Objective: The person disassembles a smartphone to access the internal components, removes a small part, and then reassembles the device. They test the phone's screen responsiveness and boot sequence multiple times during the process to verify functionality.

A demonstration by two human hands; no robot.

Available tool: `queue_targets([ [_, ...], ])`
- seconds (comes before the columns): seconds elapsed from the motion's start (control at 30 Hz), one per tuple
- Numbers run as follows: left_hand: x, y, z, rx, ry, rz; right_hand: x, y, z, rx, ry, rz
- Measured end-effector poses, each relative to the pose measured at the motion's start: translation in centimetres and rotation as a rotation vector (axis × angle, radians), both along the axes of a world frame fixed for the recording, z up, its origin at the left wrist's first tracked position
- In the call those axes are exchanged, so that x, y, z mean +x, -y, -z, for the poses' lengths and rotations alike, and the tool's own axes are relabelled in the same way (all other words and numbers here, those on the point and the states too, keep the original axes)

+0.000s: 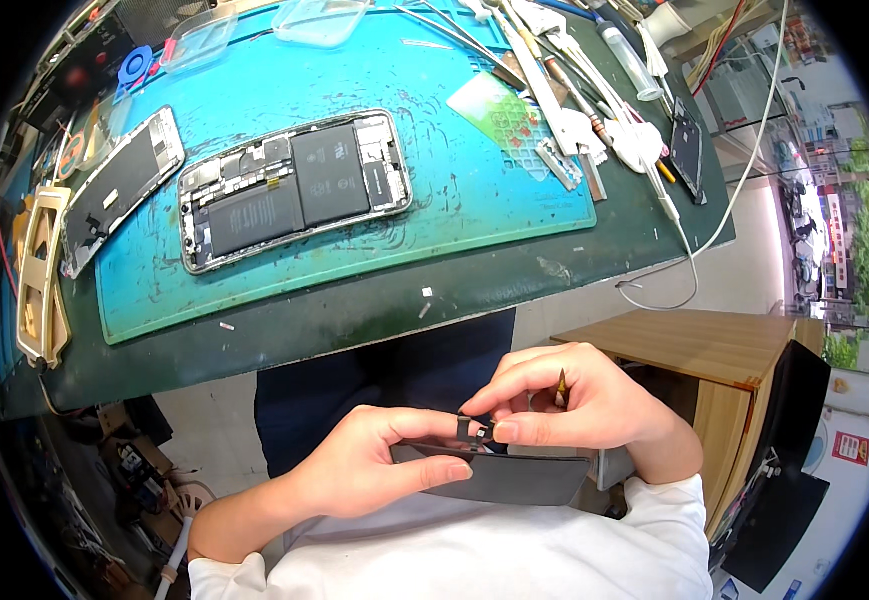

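1. Dark flat panel [509, 482]: held near, off the bench edge, above the lap. Left hand [359, 460] clamped on its left end, thumb on the near face; probably so the panel is steadied.
2. Right hand [582, 405]: thumb and index brought close at the black flex strip [463, 431] on the panel's far edge. Whether the strip is fully pinched cannot be told. Pointed tool [561, 388] gripped in the same hand, tip turned up; probably so the fingertips are left free.
3. Opened phone [299, 190]: laid face-up on the left part of the blue mat [474, 225], insides exposed. Mat presumably used as bench protection.
4. Second panel [119, 195]: set left of the phone, just beside the gold frame [42, 280]; likely parked out of the way.
5. Tweezers [459, 42]: laid at the far side, beside a tool cluster, likely for reach.
6. Writing: pale print seen on the black battery [330, 172], too small to read. Red sign [850, 448] at right: lettering not legible. No brand made out.
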State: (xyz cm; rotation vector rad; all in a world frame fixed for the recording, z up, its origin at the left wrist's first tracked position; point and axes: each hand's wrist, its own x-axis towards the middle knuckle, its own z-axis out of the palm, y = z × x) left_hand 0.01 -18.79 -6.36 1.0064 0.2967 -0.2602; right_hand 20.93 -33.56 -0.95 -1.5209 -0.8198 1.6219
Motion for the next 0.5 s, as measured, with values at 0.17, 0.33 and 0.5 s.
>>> queue_targets([
  [0.17, 0.0, -0.3, 0.8, -0.001, -0.003, 0.014, 0.0, -0.3, 0.3, 0.035, -0.024, 0.011],
  [0.33, 0.0, -0.1, 1.1, -0.032, -0.024, -0.010, 0.0, -0.3, 0.4, -0.050, -0.124, 0.072],
  [0.5, 0.1, -0.2, 1.2, -0.144, -0.070, 0.000, 0.0, -0.4, 0.7, -0.124, -0.212, 0.125],
])
